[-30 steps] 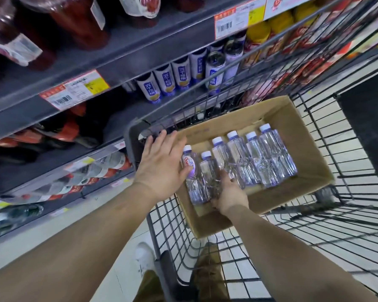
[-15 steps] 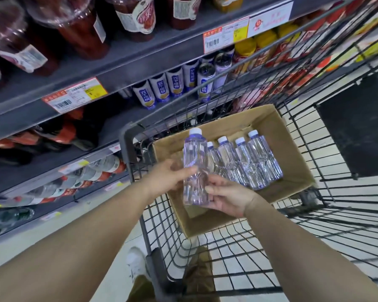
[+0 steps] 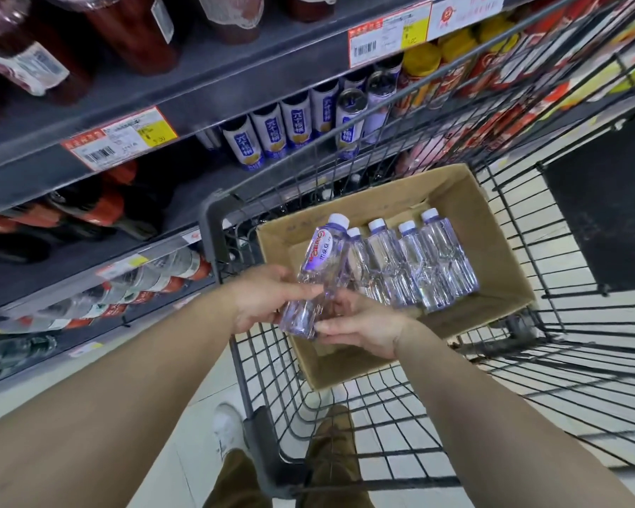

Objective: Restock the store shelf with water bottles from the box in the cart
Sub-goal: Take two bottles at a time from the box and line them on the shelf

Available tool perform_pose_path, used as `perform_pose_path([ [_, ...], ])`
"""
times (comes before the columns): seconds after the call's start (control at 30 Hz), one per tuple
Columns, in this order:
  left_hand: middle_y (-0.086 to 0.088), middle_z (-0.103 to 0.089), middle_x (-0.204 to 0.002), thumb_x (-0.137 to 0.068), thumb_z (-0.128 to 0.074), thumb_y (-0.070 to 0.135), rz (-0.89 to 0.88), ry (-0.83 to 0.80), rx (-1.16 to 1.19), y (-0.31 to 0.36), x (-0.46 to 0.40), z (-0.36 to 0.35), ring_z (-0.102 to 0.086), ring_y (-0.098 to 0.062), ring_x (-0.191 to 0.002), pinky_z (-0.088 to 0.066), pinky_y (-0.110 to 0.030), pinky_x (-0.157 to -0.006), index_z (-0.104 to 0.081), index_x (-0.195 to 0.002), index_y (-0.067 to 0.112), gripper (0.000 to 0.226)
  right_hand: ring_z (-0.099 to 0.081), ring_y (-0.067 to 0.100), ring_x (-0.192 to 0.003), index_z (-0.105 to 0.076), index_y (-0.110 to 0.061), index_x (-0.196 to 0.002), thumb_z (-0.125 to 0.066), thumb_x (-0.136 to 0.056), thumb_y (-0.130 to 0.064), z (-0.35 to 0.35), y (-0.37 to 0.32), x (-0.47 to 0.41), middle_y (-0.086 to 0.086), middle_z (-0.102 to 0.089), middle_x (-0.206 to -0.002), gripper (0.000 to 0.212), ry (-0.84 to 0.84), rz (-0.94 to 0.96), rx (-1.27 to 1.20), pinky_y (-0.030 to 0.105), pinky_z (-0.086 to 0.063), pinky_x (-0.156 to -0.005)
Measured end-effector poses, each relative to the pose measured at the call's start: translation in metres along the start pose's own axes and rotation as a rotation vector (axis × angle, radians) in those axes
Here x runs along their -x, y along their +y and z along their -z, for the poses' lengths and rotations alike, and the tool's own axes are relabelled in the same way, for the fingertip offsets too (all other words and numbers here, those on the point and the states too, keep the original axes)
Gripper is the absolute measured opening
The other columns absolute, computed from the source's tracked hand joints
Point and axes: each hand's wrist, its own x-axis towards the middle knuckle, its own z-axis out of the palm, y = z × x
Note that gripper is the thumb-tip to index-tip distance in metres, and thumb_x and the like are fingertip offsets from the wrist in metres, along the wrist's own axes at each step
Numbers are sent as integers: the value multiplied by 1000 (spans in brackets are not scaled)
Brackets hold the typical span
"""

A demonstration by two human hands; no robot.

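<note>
Store shelving (image 3: pixel 235 86) is running along the left, stocked with dark red drinks above, blue-and-white cans in the middle and clear bottles lying low near the floor, while a wire cart (image 3: pixel 528 379) is standing beside it on pale tiles. Inside the cart a cardboard box (image 3: pixel 499 258) is sitting open, with four water bottles (image 3: pixel 418 265) left lying side by side in it, caps pointing toward the shelf.

A second ago both hands were down in the box, among six bottles; now one bottle (image 3: pixel 318 273) is being held clear above the box's near corner, tilted with its cap up and away. The left hand (image 3: pixel 263 300) is curling round its lower body from the shelf side, and the right hand (image 3: pixel 360 330) is cupping its base from below, fingers bent round it. A second bottle may be sitting behind the first in the same grasp, but the clear plastic is making that hard to tell.

So the pick seems done, and the bottle is passing leftward, likely toward the low shelf of clear bottles (image 3: pixel 132 284). The box is emptying, yet several trips are probably remaining.
</note>
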Motion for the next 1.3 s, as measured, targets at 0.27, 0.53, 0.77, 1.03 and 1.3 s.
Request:
perform_pose_path([
  [0.27, -3, -75, -107, -82, -75, 20, 3, -30, -17, -1, -2, 2, -70, -18, -100, -55, -39, -87, -61, -118, 16, 40, -61, 28, -116, -43, -18, -139, -59, -82, 12, 7, -4, -11, 11, -61, -127, 67, -54, -19, 44, 42, -46, -105],
  [0.53, -3, -66, -123, -78, -80, 15, -115, 200, 69, -8, -13, 2, -61, -16, -112, -44, -35, -100, -47, -131, 11, 62, -54, 28, -122, -39, -23, -145, -65, -86, -30, 32, 34, -54, 8, -50, -137, 66, 760, -57, 817, 36, -44, -103],
  [0.77, 2, -67, -116, -77, -81, 16, -161, 247, 82, -19, -22, 1, -61, -15, -111, -44, -40, -107, -49, -125, 15, 58, -60, 30, -107, -37, -15, -135, -65, -86, -22, 17, 52, -89, 11, -56, -124, 57, 972, -169, 1059, 35, -49, -77],
  [1.03, -4, -69, -111, -77, -81, 14, -221, 259, 102, -21, -10, -4, -64, -18, -108, -47, -33, -100, -52, -122, 11, 54, -68, 20, -87, -59, -24, -101, -74, -82, -18, 10, 19, -22, -1, -71, -96, 25, 551, 29, 54, 46, -56, -87],
  [1.3, -10, -72, -116, -67, -85, 18, -347, 130, 165, -10, 75, 5, -68, -25, -110, -48, -44, -104, -56, -126, 4, 68, -56, 33, -123, -47, -34, -132, -89, -61, -19, -33, -48, 61, 3, -70, -119, 85, 101, 99, -93, 64, -39, -102],
])
